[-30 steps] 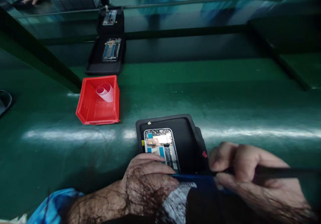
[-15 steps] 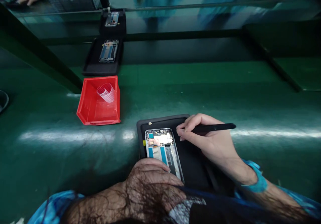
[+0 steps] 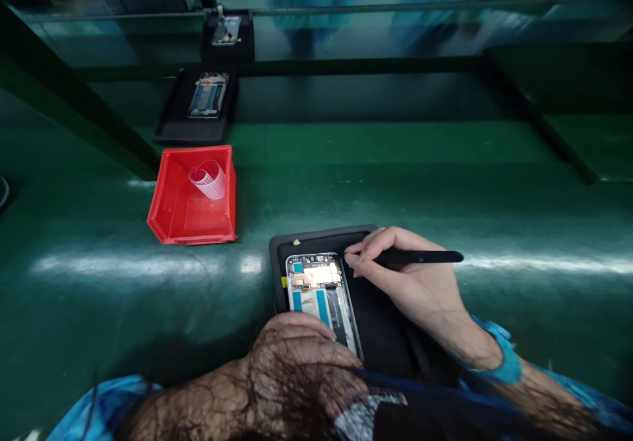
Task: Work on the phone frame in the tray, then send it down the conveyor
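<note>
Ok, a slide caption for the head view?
Right hand holds a black stylus at an opened phone; left hand steadies it.

We are wearing bright blue sleeves on both arms; the cuff on our right wrist is showing as a turquoise band. Our left hand [image 3: 301, 368] is showing dark, branching henna-like markings across its back and wrist, beside a grey-white patch. Our right hand [image 3: 405, 279] is bare, with no markings.

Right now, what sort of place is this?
Probably a phone assembly line: opened phone in a black tray, more trays along the green belt, right hand holding a black tool.
</note>
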A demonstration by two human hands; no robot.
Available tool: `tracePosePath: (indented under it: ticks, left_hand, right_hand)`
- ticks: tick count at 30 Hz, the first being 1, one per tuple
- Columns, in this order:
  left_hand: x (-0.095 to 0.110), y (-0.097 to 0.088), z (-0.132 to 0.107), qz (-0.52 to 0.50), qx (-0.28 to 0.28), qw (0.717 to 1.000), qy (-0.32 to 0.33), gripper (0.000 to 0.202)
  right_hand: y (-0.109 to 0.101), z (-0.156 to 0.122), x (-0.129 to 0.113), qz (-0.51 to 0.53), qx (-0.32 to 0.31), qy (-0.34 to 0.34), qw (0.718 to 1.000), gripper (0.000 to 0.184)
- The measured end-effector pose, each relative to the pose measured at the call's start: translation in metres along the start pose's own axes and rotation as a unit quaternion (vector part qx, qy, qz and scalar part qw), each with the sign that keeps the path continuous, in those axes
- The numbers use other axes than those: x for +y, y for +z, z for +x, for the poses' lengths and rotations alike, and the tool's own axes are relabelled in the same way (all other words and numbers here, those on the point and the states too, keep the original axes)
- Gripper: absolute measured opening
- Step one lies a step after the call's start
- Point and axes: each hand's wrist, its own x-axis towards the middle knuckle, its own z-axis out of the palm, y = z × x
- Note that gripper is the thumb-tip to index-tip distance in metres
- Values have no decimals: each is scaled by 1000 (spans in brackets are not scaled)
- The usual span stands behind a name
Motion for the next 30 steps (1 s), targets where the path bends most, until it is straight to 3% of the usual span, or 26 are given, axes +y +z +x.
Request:
tracePosePath:
  ticks: [7, 30]
  left_hand:
    - [1, -4, 3, 44, -18, 998, 30, 15]
    - [-1, 1, -4, -23, -25, 999, -12, 27]
  right_hand:
    - [0, -1, 2, -9, -6, -10, 1000, 21]
    - [-1, -3, 3, -33, -23, -55, 998, 24]
